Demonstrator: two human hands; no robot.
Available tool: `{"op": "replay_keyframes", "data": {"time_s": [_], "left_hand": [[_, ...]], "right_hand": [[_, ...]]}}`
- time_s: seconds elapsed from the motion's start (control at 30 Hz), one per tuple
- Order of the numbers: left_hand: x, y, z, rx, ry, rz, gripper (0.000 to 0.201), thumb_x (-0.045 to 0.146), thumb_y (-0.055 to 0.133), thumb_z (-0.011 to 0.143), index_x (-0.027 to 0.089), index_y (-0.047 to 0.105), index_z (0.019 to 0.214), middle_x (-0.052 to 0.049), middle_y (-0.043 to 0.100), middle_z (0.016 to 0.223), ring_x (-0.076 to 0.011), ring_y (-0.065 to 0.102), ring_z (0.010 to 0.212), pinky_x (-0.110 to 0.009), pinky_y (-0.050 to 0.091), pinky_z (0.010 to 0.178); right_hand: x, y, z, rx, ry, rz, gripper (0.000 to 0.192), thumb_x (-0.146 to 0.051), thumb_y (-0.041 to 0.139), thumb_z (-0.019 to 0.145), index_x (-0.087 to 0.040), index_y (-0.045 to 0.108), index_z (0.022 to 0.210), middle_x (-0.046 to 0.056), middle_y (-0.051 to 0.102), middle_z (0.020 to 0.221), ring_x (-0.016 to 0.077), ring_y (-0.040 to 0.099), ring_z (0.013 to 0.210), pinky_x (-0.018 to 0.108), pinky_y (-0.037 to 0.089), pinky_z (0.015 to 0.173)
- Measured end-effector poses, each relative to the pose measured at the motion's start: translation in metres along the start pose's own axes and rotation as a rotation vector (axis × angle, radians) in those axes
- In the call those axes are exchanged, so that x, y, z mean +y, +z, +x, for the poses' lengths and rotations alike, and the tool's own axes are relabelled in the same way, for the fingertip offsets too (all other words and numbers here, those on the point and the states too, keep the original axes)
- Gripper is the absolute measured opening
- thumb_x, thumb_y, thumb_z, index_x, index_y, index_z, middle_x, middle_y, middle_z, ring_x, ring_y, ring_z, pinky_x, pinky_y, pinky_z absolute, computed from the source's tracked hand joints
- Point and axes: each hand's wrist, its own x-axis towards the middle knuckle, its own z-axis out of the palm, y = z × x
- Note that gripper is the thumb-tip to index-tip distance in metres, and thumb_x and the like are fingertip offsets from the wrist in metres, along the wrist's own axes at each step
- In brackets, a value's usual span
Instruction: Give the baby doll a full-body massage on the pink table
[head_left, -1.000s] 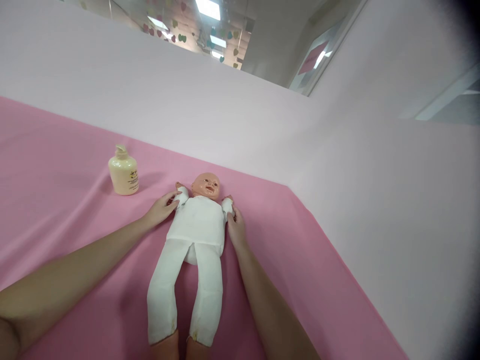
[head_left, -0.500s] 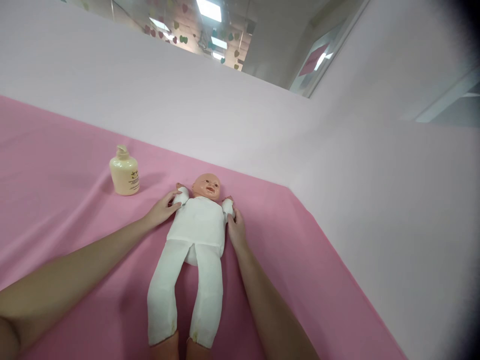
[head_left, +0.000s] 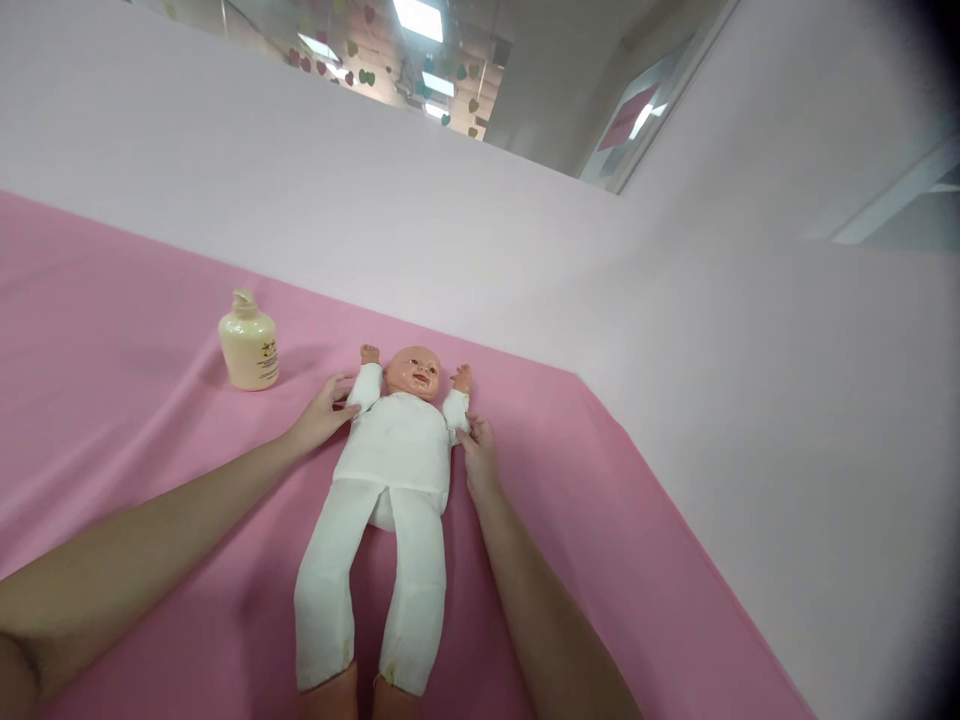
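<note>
A baby doll (head_left: 394, 440) with a white cloth body lies on its back on the pink sheet, its head toward the wall. Both its arms are bent up beside its head. My left hand (head_left: 322, 412) is curved around the upper arm at the left, thumb near the elbow and fingers along its outer side. At the other side, my right hand (head_left: 480, 450) pinches the doll's arm near the elbow. The doll's feet run out of the frame at the bottom.
A cream-coloured pump bottle (head_left: 250, 345) stands upright left of the doll. The pink sheet (head_left: 600, 560) covers the table, which meets a white wall (head_left: 487, 240) behind and at the right. Higher up is a window (head_left: 540, 90) with heart-shaped decorations.
The doll's forearms have swung upward, so its hands now stand higher beside the head. My hands have shifted slightly outward, near the elbows. The bottle has stayed put.
</note>
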Motion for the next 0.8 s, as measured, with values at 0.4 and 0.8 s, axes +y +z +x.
{"op": "replay_keyframes", "data": {"time_s": [0.4,0.8], "left_hand": [[0.0,0.002,0.005,0.002,-0.081,-0.274,0.039,0.018,0.082,0.048,0.017,0.067,0.085,-0.005,0.074,0.081,-0.0232,0.069,0.079,-0.038,0.053,0.078],[0.004,0.002,0.003,-0.008,-0.069,-0.239,0.037,0.021,0.077,0.058,0.017,0.065,0.093,-0.005,0.073,0.087,-0.0213,0.067,0.075,-0.034,0.05,0.068]], "right_hand": [[0.004,-0.002,0.004,-0.043,0.038,0.179,0.018,-0.022,0.062,0.056,-0.023,0.046,0.062,-0.003,0.066,0.071,0.0176,0.064,0.077,0.033,0.05,0.077],[-0.007,0.005,-0.004,0.0,0.041,0.088,0.018,-0.031,0.067,0.065,-0.021,0.065,0.08,0.001,0.071,0.085,0.0182,0.063,0.082,0.033,0.05,0.078]]}}
